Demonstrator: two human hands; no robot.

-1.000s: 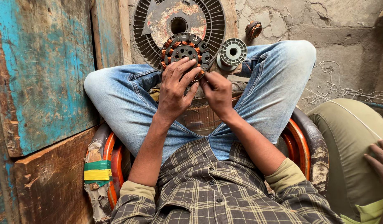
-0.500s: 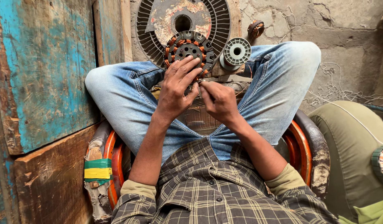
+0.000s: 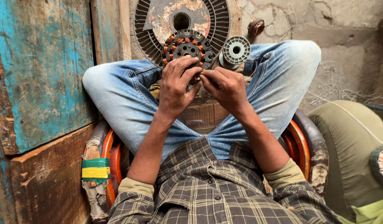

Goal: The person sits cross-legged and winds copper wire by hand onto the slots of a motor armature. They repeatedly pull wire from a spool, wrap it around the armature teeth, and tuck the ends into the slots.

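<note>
Seat: a round orange-rimmed stool (image 3: 301, 145) with a strip of green and yellow tape (image 3: 95, 169) on its left edge carries the cross-legged person; a weathered blue wooden panel (image 3: 38, 70) stands at the left.

Left hand: the left hand (image 3: 177, 89) wraps the lower front of the motor stator (image 3: 187, 47), fingers (image 3: 187, 66) curled over its rim and pressed against the copper-wound teeth, gripping it upright above the crossed legs.

Right hand: the right hand (image 3: 226, 89) sits just beside the left, thumb and forefinger pressed together at the stator's lower right edge; a thin copper wire appears pinched there, though it is too fine to confirm.

Change: compared with a second ago, the right hand has slid from the stator's face down to its lower right rim, while the left hand keeps its hold and the stator stays in place.

Reading: the work appears to have passed from one slot to a neighbouring one.

Spool: a pale ribbed wire spool (image 3: 236, 50) lies just right of the stator.

Background: a large slotted metal disc (image 3: 181, 18) leans on the cracked wall (image 3: 336, 20) behind.

Neighbour: an olive-clad leg (image 3: 353, 141) of another person shows at the right.
</note>
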